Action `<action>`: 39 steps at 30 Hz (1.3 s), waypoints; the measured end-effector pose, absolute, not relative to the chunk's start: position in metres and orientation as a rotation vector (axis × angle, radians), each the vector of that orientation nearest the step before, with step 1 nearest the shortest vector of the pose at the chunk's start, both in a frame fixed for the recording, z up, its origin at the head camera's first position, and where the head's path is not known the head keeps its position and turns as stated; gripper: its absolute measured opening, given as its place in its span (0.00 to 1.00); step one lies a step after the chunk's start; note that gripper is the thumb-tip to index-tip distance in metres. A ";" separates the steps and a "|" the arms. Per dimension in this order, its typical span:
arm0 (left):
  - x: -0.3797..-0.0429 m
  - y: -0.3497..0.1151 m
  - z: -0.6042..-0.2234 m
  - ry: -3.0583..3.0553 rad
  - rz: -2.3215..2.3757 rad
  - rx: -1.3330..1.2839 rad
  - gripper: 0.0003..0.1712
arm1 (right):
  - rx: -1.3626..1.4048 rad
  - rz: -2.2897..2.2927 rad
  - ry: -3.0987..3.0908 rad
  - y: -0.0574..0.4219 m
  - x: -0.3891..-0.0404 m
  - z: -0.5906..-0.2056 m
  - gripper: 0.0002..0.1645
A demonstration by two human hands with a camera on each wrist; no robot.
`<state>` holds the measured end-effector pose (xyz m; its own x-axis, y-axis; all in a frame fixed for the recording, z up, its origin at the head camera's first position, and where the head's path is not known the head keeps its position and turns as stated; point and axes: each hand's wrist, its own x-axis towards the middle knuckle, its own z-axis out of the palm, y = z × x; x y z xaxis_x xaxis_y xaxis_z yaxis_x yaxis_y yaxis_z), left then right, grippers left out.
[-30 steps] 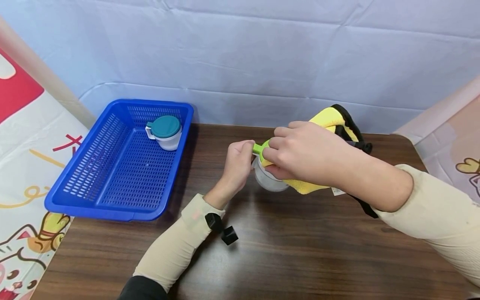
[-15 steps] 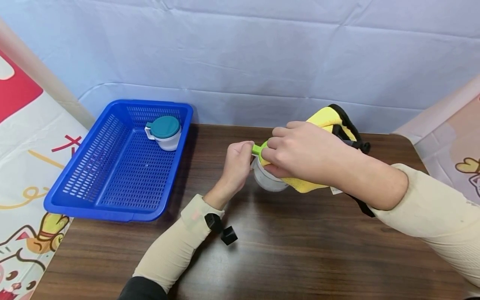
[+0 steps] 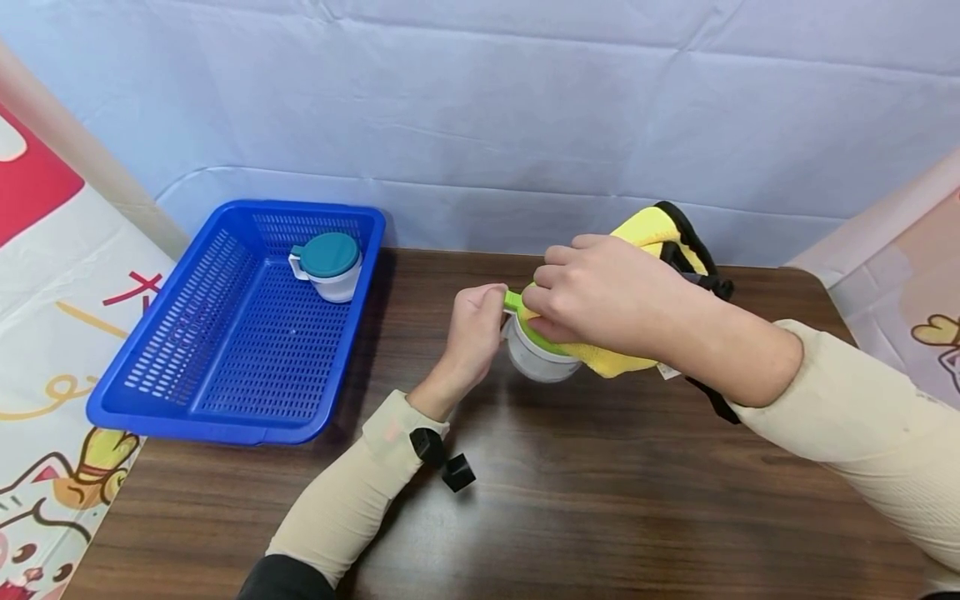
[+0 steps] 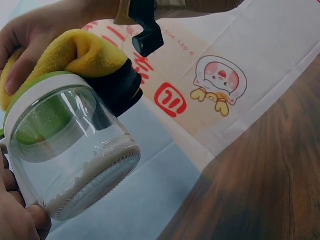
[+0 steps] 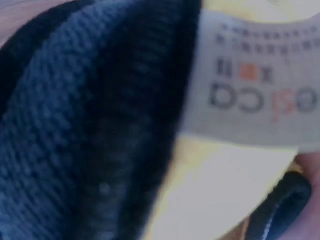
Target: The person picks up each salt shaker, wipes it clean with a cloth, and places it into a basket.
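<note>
My left hand grips the handle side of a small clear seasoning jar with a green lid and a white collar. In the left wrist view the jar looks tilted, with some whitish contents near its base. My right hand holds a yellow cloth with dark edging against the top of the lid, its fingers bent over the fabric. The cloth covers much of the lid. Its dark side and a printed white label fill the right wrist view, where the jar is hidden.
To the left stands a blue perforated basket. A second seasoning jar with a teal lid sits in its far right corner. The brown wooden table ends at a pale backdrop. Printed fabric flanks both sides.
The right hand has slid slightly left and away from me with the cloth, so more of the green lid's near edge shows. The left hand and jar stay nearly in place.
</note>
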<state>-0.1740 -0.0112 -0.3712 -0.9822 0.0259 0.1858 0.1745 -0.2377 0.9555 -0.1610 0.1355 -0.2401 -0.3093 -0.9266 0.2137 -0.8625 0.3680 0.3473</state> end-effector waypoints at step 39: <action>-0.174 -0.016 -0.372 -1.840 -2.410 -0.184 0.22 | 1.392 -0.170 -2.302 0.193 -0.216 -0.257 0.16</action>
